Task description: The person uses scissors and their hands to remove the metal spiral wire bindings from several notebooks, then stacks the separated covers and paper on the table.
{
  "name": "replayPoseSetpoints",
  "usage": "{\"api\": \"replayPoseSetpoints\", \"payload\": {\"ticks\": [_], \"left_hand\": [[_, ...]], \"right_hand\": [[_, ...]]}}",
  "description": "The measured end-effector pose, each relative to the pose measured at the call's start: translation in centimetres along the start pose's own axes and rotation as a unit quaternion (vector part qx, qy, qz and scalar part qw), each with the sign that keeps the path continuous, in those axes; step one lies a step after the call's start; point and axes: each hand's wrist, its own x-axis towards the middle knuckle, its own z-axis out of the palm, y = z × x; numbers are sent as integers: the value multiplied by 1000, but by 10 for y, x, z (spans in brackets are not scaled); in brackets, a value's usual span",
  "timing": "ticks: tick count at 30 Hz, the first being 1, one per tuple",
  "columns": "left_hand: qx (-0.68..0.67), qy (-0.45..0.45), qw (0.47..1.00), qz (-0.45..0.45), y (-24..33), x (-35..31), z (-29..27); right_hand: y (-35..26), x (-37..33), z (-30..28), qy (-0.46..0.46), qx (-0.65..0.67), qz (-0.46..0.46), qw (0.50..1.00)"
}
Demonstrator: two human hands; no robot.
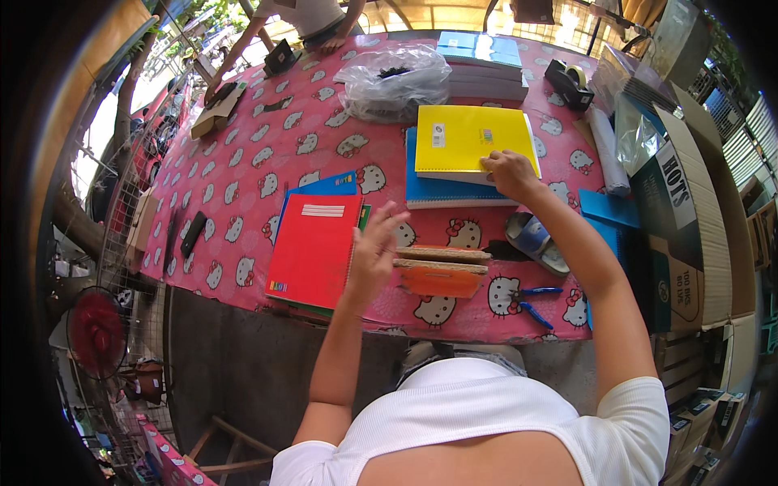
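Note:
A yellow spiral notebook lies on top of a blue one, which sticks out below it. My right hand has its fingers curled on the yellow notebook's near right part, pinching at it. Closer to me on the left, a red notebook rests over a blue notebook, and a green edge peeks out beside it. My left hand, slightly blurred, hovers by the red notebook's right edge with fingers stretched out and nothing in them. Right of it stand some orange and brown cardboard pieces.
Blue-handled pliers and a slipper are near my right arm. A plastic bag, a stack of notebooks and a tape dispenser stand farther back. An open carton borders the right side. Another person is across the table.

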Motion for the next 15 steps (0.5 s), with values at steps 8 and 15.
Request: {"api": "replayPoseSetpoints", "payload": {"ticks": [8, 15], "left_hand": [[0, -91, 995, -34, 11, -6, 54], [10, -110, 993, -34, 13, -5, 54]], "right_hand": [[20, 29, -22, -106, 99, 24, 989], [28, 31, -25, -140, 112, 8, 984]]}}
